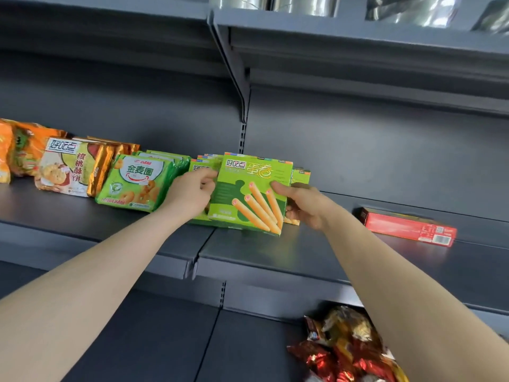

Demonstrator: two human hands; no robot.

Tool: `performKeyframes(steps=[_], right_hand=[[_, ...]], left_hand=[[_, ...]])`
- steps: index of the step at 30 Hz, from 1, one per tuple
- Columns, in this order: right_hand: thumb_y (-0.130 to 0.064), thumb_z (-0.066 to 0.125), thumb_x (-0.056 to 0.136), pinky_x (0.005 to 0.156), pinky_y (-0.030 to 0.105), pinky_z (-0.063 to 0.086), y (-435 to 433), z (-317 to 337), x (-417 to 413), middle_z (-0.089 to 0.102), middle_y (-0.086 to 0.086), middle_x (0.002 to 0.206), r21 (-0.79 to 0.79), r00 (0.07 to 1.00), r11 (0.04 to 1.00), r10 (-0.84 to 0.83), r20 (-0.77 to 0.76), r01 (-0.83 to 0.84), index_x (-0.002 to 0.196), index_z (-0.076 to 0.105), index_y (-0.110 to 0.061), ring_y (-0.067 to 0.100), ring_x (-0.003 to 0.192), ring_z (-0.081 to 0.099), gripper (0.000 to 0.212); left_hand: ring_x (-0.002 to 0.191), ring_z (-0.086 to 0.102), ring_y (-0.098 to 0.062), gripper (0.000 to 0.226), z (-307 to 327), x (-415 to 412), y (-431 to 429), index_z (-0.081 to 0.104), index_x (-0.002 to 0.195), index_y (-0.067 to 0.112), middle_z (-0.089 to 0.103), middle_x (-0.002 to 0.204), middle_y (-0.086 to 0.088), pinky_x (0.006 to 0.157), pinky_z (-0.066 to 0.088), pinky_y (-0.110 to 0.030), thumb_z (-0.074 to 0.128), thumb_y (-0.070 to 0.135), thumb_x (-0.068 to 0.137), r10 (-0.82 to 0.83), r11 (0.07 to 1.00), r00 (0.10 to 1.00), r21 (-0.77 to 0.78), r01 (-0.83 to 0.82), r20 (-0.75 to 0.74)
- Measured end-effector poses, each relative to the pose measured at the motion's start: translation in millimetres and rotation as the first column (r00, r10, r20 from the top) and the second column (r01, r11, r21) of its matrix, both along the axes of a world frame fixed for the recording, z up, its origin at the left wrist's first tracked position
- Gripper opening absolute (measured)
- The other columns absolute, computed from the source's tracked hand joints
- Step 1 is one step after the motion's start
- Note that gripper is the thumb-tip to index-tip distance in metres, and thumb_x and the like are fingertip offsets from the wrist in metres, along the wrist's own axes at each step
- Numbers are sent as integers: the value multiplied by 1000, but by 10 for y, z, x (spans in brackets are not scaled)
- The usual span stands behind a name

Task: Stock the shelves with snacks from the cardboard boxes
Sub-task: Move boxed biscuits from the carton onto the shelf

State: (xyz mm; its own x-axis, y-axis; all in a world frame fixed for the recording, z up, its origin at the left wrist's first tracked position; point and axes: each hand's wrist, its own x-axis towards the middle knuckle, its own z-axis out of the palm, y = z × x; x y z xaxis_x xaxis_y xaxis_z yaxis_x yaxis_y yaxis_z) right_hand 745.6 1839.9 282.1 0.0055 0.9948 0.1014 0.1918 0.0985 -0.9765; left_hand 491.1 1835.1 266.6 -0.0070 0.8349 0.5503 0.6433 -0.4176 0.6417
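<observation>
Holding a green box (pixel 248 194) of rolled wafers upright, both hands meet at the middle shelf (pixel 275 249). The right grip (pixel 303 205) pinches the box's right edge, thumb on the printed front and fingers curled behind. The left grip (pixel 192 193) has its fingers curled at the box's left edge, pinching it there. The box stands at the front of a row of matching boxes (pixel 205 161), its bottom edge on or just above the shelf; which is hard to tell. To the left lean green biscuit packs (pixel 135 183), then white and gold packs (pixel 68 166), then orange bags (pixel 22 147). Well to the right a red box (pixel 407 226) lies flat. Foil-wrapped sweets (pixel 344 348) sit on the shelf below, under the right forearm.
</observation>
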Motion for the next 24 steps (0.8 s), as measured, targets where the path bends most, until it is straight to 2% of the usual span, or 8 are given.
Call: performKeyframes(steps=[3, 5, 9, 13, 15, 17, 20, 24], right_hand=[[-43, 81, 77, 49, 22, 42, -73, 119, 346, 59, 3, 89, 62, 999, 997, -41, 18, 40, 110, 67, -16, 11, 65, 48, 45], [-39, 77, 84, 53, 23, 45, -91, 159, 532, 63, 1, 93, 104, 997, 992, -70, -17, 72, 111, 66, -18, 13, 73, 54, 36], [-25, 71, 92, 58, 27, 51, -93, 80, 694, 65, 1, 92, 128, 993, 985, -117, 20, 114, 110, 57, -16, 12, 68, 60, 25], [-19, 76, 88, 63, 29, 56, 61, -164, 630, 65, 3, 114, 51, 984, 993, -112, 138, 106, 128, 49, -13, 15, 87, 67, 49], [-21, 80, 84, 63, 30, 57, 158, -195, 593, 63, 5, 126, 77, 974, 990, -127, 186, 114, 133, 46, -14, 17, 97, 67, 60], [-23, 82, 82, 65, 28, 55, 188, -169, 566, 59, 2, 130, 150, 960, 982, -148, 236, 114, 140, 40, -16, 14, 98, 65, 72], [-40, 84, 77, 94, 35, 51, 224, -80, 595, 50, 6, 139, 305, 942, 931, -268, 200, 200, 151, 32, -22, 19, 117, 58, 92], [-45, 75, 84, 104, 42, 43, 187, 90, 519, 47, 9, 138, 616, 751, 750, -546, 371, 241, 143, 42, -19, 29, 124, 49, 73]], left_hand=[[118, 57, -21, 41, -1, 136, 69, 57, 136, 24, 58, 134, -1, 99, 44, -35, 58, 19, 96, -3, 999, 989, 52, 10, -148], [129, 47, -27, 46, -46, 177, 119, 53, 139, 27, 48, 142, -3, 105, 37, -37, 61, 24, 94, 48, 998, 964, 50, -36, -261], [131, 42, -30, 56, -183, 165, 192, 47, 144, 28, 42, 147, -7, 107, 34, -38, 65, 31, 91, 62, 996, 928, -42, -82, -366], [131, 41, -30, 54, -283, 139, 203, 51, 141, 25, 42, 146, -7, 109, 32, -39, 66, 30, 90, 95, 993, 914, -26, -114, -395], [132, 39, -30, 53, -302, 138, 190, 52, 140, 25, 41, 146, -6, 110, 31, -39, 67, 29, 89, 114, 991, 913, -24, -134, -391], [133, 39, -30, 53, -305, 142, 163, 53, 140, 26, 41, 147, -6, 110, 31, -40, 67, 28, 89, 126, 988, 911, -31, -151, -393], [133, 41, -30, 50, -303, 147, 98, 53, 140, 25, 42, 147, -7, 111, 31, -40, 66, 27, 91, 144, 986, 912, -22, -165, -384], [125, 50, -29, 45, -283, 115, -32, 56, 136, 27, 48, 141, -7, 102, 39, -39, 66, 25, 92, 193, 980, 917, 24, -198, -349]])
